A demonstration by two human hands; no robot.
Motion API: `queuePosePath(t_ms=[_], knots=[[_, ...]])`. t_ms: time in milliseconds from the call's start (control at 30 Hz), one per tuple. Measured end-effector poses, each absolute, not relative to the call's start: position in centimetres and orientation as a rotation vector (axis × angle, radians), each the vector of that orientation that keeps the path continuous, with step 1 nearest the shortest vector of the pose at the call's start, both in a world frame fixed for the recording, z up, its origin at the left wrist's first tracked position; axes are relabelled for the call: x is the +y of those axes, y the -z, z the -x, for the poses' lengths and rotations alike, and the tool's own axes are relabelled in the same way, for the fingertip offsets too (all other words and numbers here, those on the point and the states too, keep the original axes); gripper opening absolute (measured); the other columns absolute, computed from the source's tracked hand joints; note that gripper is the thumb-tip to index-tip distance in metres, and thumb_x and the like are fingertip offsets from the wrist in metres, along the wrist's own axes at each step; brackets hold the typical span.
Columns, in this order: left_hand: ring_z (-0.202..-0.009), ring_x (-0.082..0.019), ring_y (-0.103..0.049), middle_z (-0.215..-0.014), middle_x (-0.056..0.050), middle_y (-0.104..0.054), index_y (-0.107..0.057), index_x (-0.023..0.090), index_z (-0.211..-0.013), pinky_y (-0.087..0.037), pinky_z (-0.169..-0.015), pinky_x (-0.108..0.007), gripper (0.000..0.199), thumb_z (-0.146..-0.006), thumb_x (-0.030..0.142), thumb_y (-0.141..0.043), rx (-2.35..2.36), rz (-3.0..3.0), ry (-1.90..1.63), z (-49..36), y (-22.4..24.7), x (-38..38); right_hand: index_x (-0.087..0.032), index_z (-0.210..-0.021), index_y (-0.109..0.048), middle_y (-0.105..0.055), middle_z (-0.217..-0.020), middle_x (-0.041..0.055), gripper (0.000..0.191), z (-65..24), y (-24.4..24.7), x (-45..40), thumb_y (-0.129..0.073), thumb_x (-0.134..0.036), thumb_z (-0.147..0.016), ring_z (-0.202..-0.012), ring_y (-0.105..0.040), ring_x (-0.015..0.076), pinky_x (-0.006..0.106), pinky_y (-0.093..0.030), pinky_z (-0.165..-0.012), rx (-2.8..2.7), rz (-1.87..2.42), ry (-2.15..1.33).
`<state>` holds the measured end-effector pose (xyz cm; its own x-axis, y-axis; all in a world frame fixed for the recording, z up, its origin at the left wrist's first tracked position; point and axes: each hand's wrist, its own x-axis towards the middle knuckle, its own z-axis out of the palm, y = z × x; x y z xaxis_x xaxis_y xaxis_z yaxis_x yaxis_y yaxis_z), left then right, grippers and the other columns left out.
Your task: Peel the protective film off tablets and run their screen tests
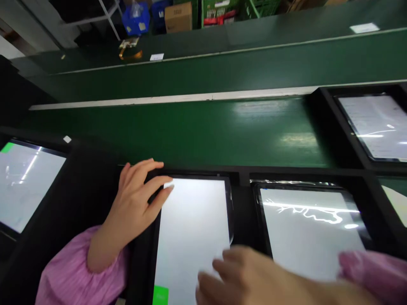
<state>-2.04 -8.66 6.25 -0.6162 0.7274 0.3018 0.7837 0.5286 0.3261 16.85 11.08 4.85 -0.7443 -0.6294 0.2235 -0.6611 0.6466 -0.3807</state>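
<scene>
A tablet with a lit white screen lies in a black tray in front of me, a green square glowing at its lower left. My left hand, in a pink sleeve, is at the tablet's top left corner. Its fingers are stretched and apart, with the thumb and index fingertips over the screen's edge. Over the lower right of the same screen is my right hand, smeared by motion with its fingers bent. Whether it holds anything is not visible.
Right of it, a second tablet lies in the tray under glossy film. More lit tablets sit at the far left and the upper right. Behind runs a green conveyor belt with a white rail. Beyond stand a cardboard box and a blue bin.
</scene>
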Motion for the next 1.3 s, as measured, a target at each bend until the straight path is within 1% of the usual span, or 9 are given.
queuePosePath(t_ms=[100, 167, 233, 333, 467, 833, 1033, 1133, 1300], knots=[[-0.145, -0.04, -0.054, -0.145, -0.007, -0.067, -0.078, 0.032, -0.104, -0.022, -0.126, -0.078, 0.021, -0.105, 0.039, -0.058, -2.663, 1.221, 0.497, 3.6, -4.6, -8.6, -0.018, -0.099, -0.072, -0.075, -0.088, -0.0022, 0.018, -11.8, -6.9, 13.7, -0.061, -0.004, -0.097, -0.063, -0.067, 0.0098, 0.023, -0.05, -0.052, -2.792, -0.789, -1.255], [-0.143, -0.037, -0.056, -0.143, -0.007, -0.069, -0.079, 0.031, -0.101, -0.031, -0.126, -0.071, 0.025, -0.106, 0.04, -0.056, -2.686, 1.228, 0.624, 4.6, -3.9, -9.0, -0.016, -0.095, -0.072, -0.077, -0.089, -0.0033, 0.012, -8.7, -7.9, 15.5, -0.063, -0.01, -0.101, -0.059, -0.068, 0.0059, 0.017, -0.053, -0.053, -2.619, -0.348, -1.706], [-0.137, -0.032, -0.061, -0.137, -0.007, -0.071, -0.08, 0.029, -0.102, -0.043, -0.122, -0.058, 0.03, -0.107, 0.041, -0.054, -2.694, 1.257, 0.881, 5.3, -3.4, -9.3, -0.013, -0.093, -0.072, -0.075, -0.079, -0.0042, 0.008, -6.6, -9.0, 17.3, -0.071, -0.017, -0.099, -0.055, -0.067, 0.0052, 0.014, -0.054, -0.052, -2.429, -0.041, -1.898], [-0.131, -0.027, -0.066, -0.132, -0.007, -0.071, -0.082, 0.026, -0.104, -0.052, -0.115, -0.044, 0.034, -0.108, 0.042, -0.052, -2.709, 1.229, 1.213, 5.8, -2.7, -9.4, -0.007, -0.099, -0.075, -0.076, -0.08, -0.0029, 0.013, -5.5, -10.7, 19.2, -0.076, -0.02, -0.096, -0.059, -0.07, 0.0058, 0.014, -0.057, -0.057, -2.259, 0.173, -1.826], [-0.127, -0.025, -0.067, -0.131, -0.007, -0.068, -0.083, 0.025, -0.098, -0.056, -0.107, -0.038, 0.034, -0.107, 0.042, -0.055, -2.711, 1.214, 1.339, 5.7, -2.3, -9.3, -0.01, -0.112, -0.079, -0.081, -0.096, -0.0026, 0.018, -6.2, -12.8, 19.6, -0.072, -0.018, -0.097, -0.066, -0.073, 0.0061, 0.013, -0.058, -0.06, -2.195, 0.348, -1.709], [-0.137, -0.027, -0.061, -0.129, -0.008, -0.071, -0.082, 0.024, -0.096, -0.047, -0.119, -0.043, 0.04, -0.106, 0.05, -0.054, -2.596, 1.104, 1.566, 5.6, -0.9, -9.4, -0.01, -0.114, -0.078, -0.08, -0.09, -0.0067, 0.021, -8.9, -14.7, 16.8, -0.066, -0.017, -0.098, -0.061, -0.072, 0.0034, 0.007, -0.055, -0.055, -2.209, 0.475, -1.695], [-0.133, -0.028, -0.065, -0.13, -0.01, -0.074, -0.083, 0.022, -0.096, -0.046, -0.121, -0.044, 0.045, -0.103, 0.06, -0.06, -2.394, 0.914, 1.901, 5.0, 0.1, -9.3, -0.018, -0.107, -0.081, -0.08, -0.094, -0.0019, 0.011, -10.5, -14.4, 15.4, -0.071, -0.016, -0.102, -0.064, -0.074, 0.0069, 0.014, -0.059, -0.051, -2.18, 0.453, -1.769], [-0.133, -0.026, -0.065, -0.131, -0.008, -0.074, -0.083, 0.023, -0.101, -0.047, -0.12, -0.041, 0.036, -0.105, 0.051, -0.06, -2.249, 0.736, 1.967, 2.2, -0.2, -10.9, -0.019, -0.112, -0.081, -0.081, -0.101, 0.001, 0.013, -12.2, -13.1, 15.9, -0.073, -0.023, -0.102, -0.07, -0.076, 0.0096, 0.016, -0.06, -0.054, -2.177, 0.426, -1.851], [-0.116, -0.021, -0.071, -0.116, -0.006, -0.077, -0.082, 0.025, -0.108, -0.057, -0.104, -0.033, 0.027, -0.105, 0.043, -0.062, -2.056, 0.528, 2.324, -5.3, 0.2, -16.3, -0.024, -0.117, -0.082, -0.079, -0.115, 0.0074, 0.032, -16.1, -10.5, 16.6, -0.079, -0.048, -0.096, -0.07, -0.076, 0.014, 0.02, -0.056, -0.048, -2.304, 0.365, -1.996]])
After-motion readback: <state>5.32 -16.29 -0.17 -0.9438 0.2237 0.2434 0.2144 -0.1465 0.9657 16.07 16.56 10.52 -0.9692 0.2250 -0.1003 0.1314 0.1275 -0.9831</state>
